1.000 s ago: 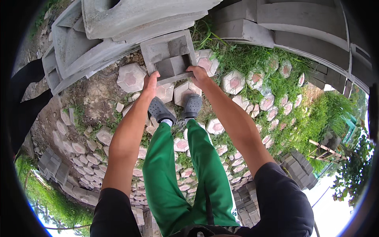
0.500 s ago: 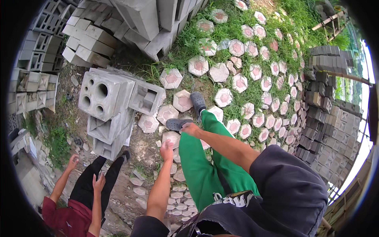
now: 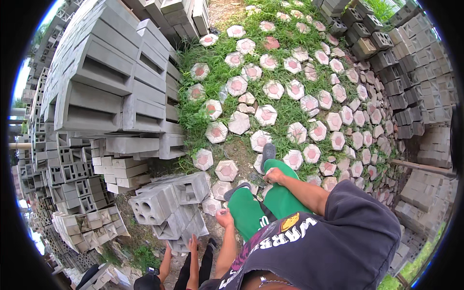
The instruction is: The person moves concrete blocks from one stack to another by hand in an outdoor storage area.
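My left hand [image 3: 224, 218] hangs beside my green trouser leg with its fingers loosely bent and apart. It holds nothing and is nearest to the small stack of concrete blocks [image 3: 159, 203] on its left. My right hand [image 3: 274, 175], over my other thigh, has its fingers curled in with nothing seen in them. The small stack holds a block with round holes in its face [image 3: 147, 211] and hollow square blocks [image 3: 193, 190]. Below it, a co-worker's hands [image 3: 193, 244] reach up close to the lowest blocks; I cannot tell whether they touch.
Hexagonal paving stones [image 3: 273, 89] with pinkish centres lie in grass ahead and to the right. A tall stack of grey concrete blocks [image 3: 104, 72] rises at the left. More stacked blocks [image 3: 413, 82] line the right side. Patterned blocks [image 3: 92, 227] stand further left.
My view has swung left and up, so the small block stack and the co-worker sit lower in it. The co-worker's hands have come close to the stack. My hands stay near my legs.
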{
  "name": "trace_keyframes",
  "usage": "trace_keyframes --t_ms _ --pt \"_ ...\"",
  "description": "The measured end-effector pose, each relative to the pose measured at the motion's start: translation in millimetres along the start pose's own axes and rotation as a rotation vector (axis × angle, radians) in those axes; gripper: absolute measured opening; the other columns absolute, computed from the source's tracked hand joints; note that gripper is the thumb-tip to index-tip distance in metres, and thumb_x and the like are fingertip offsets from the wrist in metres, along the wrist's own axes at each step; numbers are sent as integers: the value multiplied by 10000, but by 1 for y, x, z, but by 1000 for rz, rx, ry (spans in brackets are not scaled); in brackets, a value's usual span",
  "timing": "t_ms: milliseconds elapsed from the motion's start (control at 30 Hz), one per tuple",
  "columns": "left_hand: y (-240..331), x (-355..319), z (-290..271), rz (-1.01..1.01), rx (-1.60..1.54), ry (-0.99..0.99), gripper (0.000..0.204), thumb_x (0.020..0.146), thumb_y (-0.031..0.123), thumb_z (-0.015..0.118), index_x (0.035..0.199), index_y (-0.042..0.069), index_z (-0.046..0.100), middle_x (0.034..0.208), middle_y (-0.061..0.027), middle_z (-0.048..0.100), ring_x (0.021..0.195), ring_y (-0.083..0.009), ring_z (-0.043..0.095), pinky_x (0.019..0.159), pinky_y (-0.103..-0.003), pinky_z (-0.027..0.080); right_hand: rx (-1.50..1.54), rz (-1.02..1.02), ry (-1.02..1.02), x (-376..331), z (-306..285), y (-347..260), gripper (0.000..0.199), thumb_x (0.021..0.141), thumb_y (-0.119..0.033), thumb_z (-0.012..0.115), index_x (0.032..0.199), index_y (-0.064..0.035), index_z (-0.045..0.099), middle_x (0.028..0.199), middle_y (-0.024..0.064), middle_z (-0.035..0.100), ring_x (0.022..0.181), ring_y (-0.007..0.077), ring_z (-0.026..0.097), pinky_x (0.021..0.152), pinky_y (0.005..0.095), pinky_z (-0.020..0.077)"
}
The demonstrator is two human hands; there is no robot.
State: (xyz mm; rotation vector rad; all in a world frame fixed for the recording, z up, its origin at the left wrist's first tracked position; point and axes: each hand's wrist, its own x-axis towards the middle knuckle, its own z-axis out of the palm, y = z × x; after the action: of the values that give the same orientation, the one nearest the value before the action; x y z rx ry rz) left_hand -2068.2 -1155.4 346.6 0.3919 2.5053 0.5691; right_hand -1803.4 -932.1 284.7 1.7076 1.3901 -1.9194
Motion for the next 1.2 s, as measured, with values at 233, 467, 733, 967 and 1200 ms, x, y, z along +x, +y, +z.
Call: trace_keyframes --t_ms 233,467,733,967,1200 --pt "248 34 77 427 -35 -281 273 686 225 750 640 34 560 705 -103 616 660 -247 586 670 -365 470 664 -90 194 -61 -141 -66 331 691 -317 817 768 -64 619 764 44 646 682 134 614 573 312 516" --pt "444 -59 182 780 101 -708 472 816 336 664 565 29 409 533 -24 431 540 -102 359 503 -328 343 1170 -283 635 -124 -240 -23 232 786 -253 751 788 -72 607 756 19 627 699 97 598 622 252 508" --pt "553 -163 272 1044 257 -1186 479 902 376 562 620 -11 570 550 -55 530 525 -102 436 497 -318 363 1517 -275 1051 -154 -295 37 276 792 -287 749 833 -37 639 739 21 638 650 85 600 634 229 513" --pt "696 -198 383 1177 211 -1418 496 965 373 391 728 -9 601 665 -109 600 666 -211 578 671 -350 455 1532 -214 1284 -145 -417 35 391 865 -380 648 705 -25 618 708 55 634 644 124 623 592 246 522" --pt "816 -266 410 1000 102 -1661 510 967 379 268 874 9 606 837 -94 643 812 -202 605 780 -341 459 1394 -237 1371 -148 -527 5 482 932 -418 531 635 -39 560 682 46 599 607 138 595 614 272 518"
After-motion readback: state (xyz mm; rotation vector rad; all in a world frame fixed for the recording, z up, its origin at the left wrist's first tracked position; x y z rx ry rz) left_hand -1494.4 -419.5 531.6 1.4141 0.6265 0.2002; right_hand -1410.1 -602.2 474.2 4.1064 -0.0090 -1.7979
